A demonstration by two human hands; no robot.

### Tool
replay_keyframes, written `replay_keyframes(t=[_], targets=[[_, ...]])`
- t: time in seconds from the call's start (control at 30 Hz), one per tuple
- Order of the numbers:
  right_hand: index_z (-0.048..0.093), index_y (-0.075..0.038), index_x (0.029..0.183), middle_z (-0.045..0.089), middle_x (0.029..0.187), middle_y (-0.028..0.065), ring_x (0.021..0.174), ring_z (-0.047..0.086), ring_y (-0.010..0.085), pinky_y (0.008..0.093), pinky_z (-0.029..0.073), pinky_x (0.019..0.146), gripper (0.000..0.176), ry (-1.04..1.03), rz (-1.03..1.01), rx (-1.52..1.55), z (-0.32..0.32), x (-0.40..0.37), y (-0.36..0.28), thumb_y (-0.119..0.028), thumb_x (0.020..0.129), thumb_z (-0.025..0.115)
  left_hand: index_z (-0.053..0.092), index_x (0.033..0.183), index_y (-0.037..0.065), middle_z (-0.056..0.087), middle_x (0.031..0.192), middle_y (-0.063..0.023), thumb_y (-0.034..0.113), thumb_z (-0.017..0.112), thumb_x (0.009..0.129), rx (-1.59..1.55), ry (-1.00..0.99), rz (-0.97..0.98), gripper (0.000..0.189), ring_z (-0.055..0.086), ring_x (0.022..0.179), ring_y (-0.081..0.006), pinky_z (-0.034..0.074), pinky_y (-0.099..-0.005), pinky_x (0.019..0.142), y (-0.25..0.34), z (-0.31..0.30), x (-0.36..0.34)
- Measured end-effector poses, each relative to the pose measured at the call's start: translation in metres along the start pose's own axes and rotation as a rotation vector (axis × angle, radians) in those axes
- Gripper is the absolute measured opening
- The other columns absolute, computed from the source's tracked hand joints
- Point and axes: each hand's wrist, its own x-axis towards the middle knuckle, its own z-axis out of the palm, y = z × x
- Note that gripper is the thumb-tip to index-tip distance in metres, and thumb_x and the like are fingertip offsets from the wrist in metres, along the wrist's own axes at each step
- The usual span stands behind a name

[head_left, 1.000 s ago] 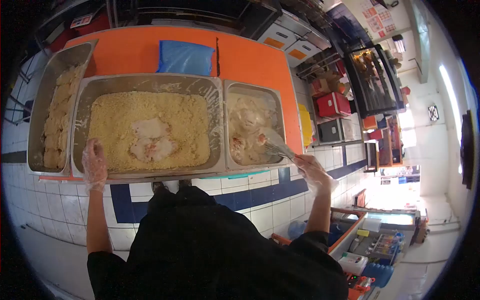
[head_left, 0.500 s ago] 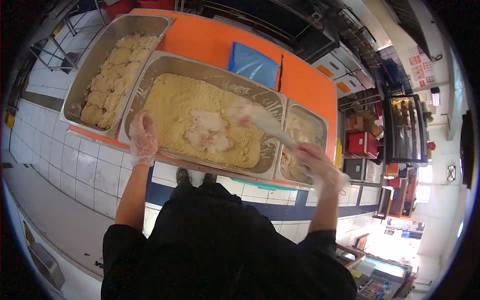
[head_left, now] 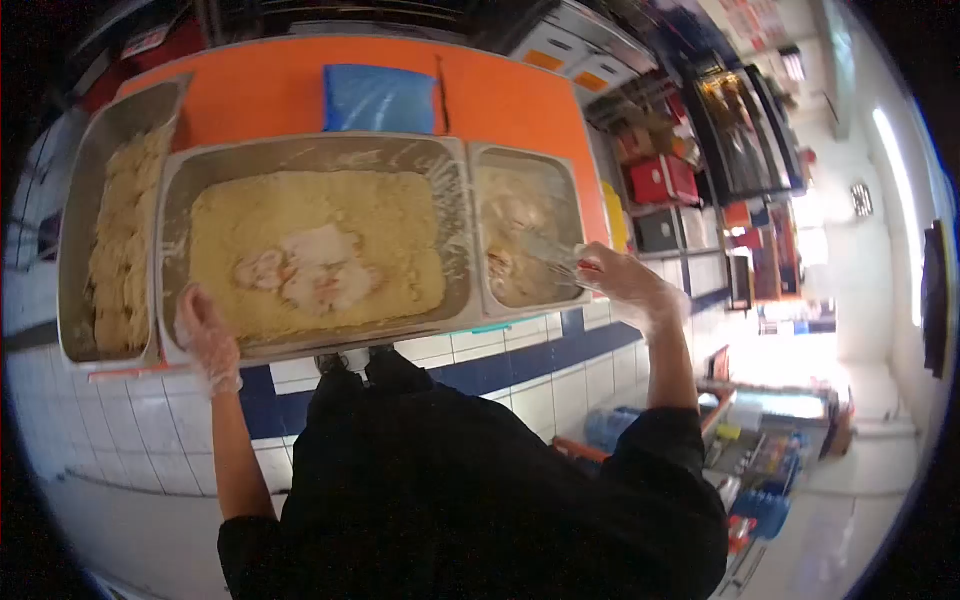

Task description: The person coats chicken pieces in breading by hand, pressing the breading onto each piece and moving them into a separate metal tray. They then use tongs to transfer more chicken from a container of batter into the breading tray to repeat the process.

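Note:
My left hand (head_left: 207,338), in a clear plastic glove, rests by the front left corner of the large metal pan (head_left: 455,230), fingers apart and holding nothing. Yellowish crumbly coating (head_left: 400,230) fills that pan, with pale raw pieces (head_left: 325,270) lying on it. My right hand (head_left: 625,285), also gloved, is closed on the handle of a utensil (head_left: 548,250) whose far end is blurred. That end dips into the smaller metal pan (head_left: 575,210), which holds pale, wet pieces (head_left: 510,210).
On the left stands another metal pan (head_left: 75,240) with coated pieces (head_left: 125,240). A blue plastic packet (head_left: 378,98) lies on the orange tabletop (head_left: 510,100) behind the pans. Further right are a red cooler (head_left: 663,182) and a glass display case (head_left: 740,130).
The utensil in my right hand has moved from the large pan to the smaller right pan. Another pale piece now lies in the coating. The whole view has turned and shifted.

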Motion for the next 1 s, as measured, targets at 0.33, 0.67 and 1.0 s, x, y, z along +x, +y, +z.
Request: replay_keyframes(t=[0.33,0.67,1.0], targets=[[0.065,-0.007,0.094,0.065,0.098,0.0119,0.086,0.065,0.0266,0.0402,0.053,0.072,0.032,-0.156,0.152,-0.465,0.034,0.031,0.006,-0.033,0.093,0.046,0.056,0.105,0.000,0.061,0.096,-0.0165,0.015,0.050,0.092,0.191,-0.103,0.098,0.021,0.059,0.089,-0.0314,0.046,-0.0392,0.078,0.031,-0.010,0.011],[0.066,-0.009,0.091,0.066,0.087,0.0123,0.085,0.065,0.0301,0.0445,0.052,0.071,0.031,0.050,-0.168,-0.720,0.051,0.068,0.015,-0.036,0.089,0.049,0.056,0.104,0.000,0.061,0.098,-0.0167,0.012,0.049,0.090,0.318,-0.096,0.147,0.019,0.058,0.089,-0.0327,0.045,-0.0409,0.078,0.017,-0.008,0.009],[0.060,-0.011,0.093,0.062,0.078,0.0110,0.075,0.063,0.0284,0.0393,0.053,0.066,0.012,-0.067,-0.410,-0.517,-0.007,0.014,0.058,-0.013,0.081,0.058,0.056,0.106,0.001,0.061,0.101,-0.0164,0.017,0.049,0.092,0.316,-0.105,0.197,0.022,0.057,0.093,-0.0337,0.044,-0.0416,0.081,0.017,-0.008,0.008]])
